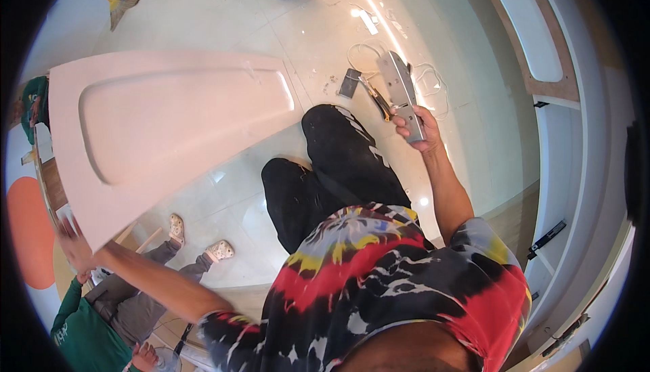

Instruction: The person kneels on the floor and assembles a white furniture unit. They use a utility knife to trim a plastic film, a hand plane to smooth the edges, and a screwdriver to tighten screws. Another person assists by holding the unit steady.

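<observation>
Above glossy tile floor (325, 33): left hand (73, 247) grips smooth recessed white panel (162, 128); right hand (418, 128) clenches grey metal stapler (401, 91).

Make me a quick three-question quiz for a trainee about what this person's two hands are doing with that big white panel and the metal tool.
1. True or false: the right hand grips a grey metal tool.
2. Which hand steadies the white panel? A) left hand B) right hand
3. What sits on the floor tiles at the top left?

Key
1. True
2. A, at the panel's lower corner
3. A broom
</observation>
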A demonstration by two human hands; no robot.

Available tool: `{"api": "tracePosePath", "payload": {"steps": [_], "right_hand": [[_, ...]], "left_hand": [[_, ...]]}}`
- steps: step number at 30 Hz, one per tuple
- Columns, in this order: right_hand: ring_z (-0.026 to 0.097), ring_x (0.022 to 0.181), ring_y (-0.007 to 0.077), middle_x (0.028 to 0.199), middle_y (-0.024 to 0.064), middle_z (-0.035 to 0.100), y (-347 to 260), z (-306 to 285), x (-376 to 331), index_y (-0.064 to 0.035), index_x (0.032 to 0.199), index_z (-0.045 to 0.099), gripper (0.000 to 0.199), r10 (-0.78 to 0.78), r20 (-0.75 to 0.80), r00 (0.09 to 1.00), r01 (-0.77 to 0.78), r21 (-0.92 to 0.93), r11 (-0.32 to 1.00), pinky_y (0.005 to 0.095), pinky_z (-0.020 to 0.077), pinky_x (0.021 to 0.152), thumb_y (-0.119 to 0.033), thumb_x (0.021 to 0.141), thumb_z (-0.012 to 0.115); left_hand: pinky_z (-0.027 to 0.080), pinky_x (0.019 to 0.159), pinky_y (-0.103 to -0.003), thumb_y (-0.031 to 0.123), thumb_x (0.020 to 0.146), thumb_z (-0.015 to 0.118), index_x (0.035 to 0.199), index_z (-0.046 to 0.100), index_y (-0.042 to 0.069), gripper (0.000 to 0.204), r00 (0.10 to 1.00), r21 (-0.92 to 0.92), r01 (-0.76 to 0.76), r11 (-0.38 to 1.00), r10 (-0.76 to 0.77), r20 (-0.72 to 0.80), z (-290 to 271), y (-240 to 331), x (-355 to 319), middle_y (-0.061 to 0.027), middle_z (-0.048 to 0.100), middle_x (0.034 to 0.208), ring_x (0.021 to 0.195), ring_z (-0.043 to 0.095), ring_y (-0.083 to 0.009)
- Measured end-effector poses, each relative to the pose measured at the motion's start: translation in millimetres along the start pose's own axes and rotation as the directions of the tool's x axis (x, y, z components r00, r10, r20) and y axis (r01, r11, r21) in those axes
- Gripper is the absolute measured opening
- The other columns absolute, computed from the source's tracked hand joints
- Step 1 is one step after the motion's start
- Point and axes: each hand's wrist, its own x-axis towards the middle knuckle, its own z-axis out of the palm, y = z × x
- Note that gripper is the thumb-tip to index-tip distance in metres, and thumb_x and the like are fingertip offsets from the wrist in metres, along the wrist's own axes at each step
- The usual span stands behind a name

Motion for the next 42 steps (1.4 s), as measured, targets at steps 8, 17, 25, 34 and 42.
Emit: {"api": "tracePosePath", "payload": {"steps": [8,17,25,34,42], "right_hand": [[0.065,0.094,0.0187,0.112,0.0178,0.065,56.0,188.2,-55.5,0.0031,0.13,0.049,0.068,-0.41,0.481,0.775,0.57,-0.812,0.123,0.0308,0.0517,0.084,-0.019,0.076,0.084],[0.07,0.097,0.0276,0.106,0.0198,0.069,141.9,250.5,-127.7,0.0009,0.122,0.053,0.055,-0.383,0.73,0.566,0.806,-0.588,0.068,0.035,0.0552,0.082,-0.015,0.078,0.083],[0.071,0.089,0.0301,0.105,0.0166,0.07,172.0,279.4,-167.2,-0.0007,0.092,0.07,0.019,-0.403,0.751,0.524,0.679,-0.653,-0.334,0.0353,0.057,0.076,-0.002,0.076,0.079],[0.069,0.081,0.0337,0.101,0.0164,0.068,212.8,304.3,-178.4,0.0011,0.091,0.068,0.016,-0.385,0.695,0.607,0.57,-0.719,-0.397,0.0356,0.0555,0.071,0.0,0.076,0.074],[0.067,0.083,0.0238,0.096,0.0112,0.067,199.5,305.1,-173.7,0.0048,0.094,0.064,0.013,-0.403,0.602,0.689,0.661,-0.751,0.008,0.0328,0.0528,0.075,0.003,0.082,0.068]], "left_hand": [[0.053,0.095,-0.048,0.074,0.085,0.056,0.153,0.02,0.001,0.106,0.726,-0.732,0.663,0.155,0.106,0.68,-73.9,240.1,-235.2,-0.0267,0.049,0.138,0.117,0.06,-0.0403],[0.061,0.069,-0.041,0.044,0.1,0.05,0.138,0.034,0.003,0.058,0.766,-0.667,0.537,-0.517,-0.032,0.642,-106.3,229.4,-234.9,-0.0138,0.061,0.103,0.085,0.07,-0.0269],[0.055,0.076,-0.031,0.017,0.094,0.058,0.133,0.039,-0.002,0.048,0.76,-0.728,0.468,-0.501,-0.191,0.621,-128.5,194.6,-251.5,-0.011,0.061,0.096,0.079,0.062,-0.0171],[0.054,0.075,-0.029,0.008,0.086,0.065,0.134,0.036,-0.004,0.057,0.901,-0.882,0.322,-0.343,-0.174,0.397,-151.2,168.0,-253.1,-0.0096,0.061,0.094,0.081,0.062,-0.0155],[0.053,0.076,-0.031,0.012,0.087,0.062,0.106,0.058,-0.004,0.025,0.808,-0.885,0.335,-0.324,-0.383,0.447,-154.0,128.5,-250.1,-0.0136,0.055,0.109,0.09,0.059,-0.0175]]}}
